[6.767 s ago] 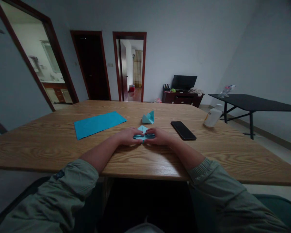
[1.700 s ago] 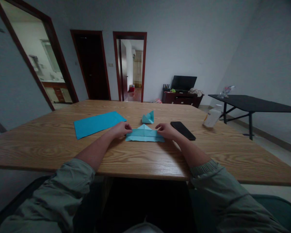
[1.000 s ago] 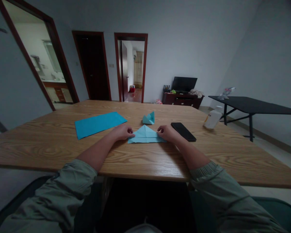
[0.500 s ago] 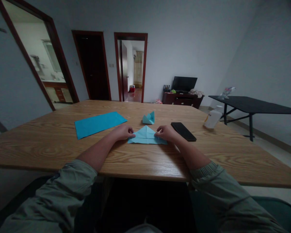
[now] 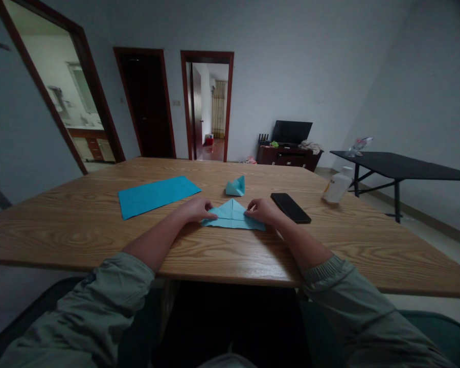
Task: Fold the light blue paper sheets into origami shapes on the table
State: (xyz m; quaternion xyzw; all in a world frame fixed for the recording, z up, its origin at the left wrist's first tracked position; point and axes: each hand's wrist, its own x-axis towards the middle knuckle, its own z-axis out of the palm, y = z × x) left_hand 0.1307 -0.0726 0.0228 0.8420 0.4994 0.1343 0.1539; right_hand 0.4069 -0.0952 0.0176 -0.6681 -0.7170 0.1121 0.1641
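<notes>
A light blue sheet of folded paper [image 5: 232, 214] lies on the wooden table in front of me, with a peak pointing away and a wide strip along its near side. My left hand [image 5: 198, 209] pinches its left edge between thumb and fingers. On the opposite side, my right hand [image 5: 261, 210] grips the right slope of the paper the same way. Just beyond the peak stands a small folded paper boat [image 5: 235, 186] in the same blue.
Flat blue paper [image 5: 159, 197] lies to the left on the table [image 5: 230, 260]. A black phone [image 5: 290, 207] rests right of my right hand, and a white bottle [image 5: 338, 185] stands farther right. Beyond is a black folding table [image 5: 402, 164].
My left thumb has slid slightly right and down over the paper's left part. The paper has shifted very little, and my right hand stays in place.
</notes>
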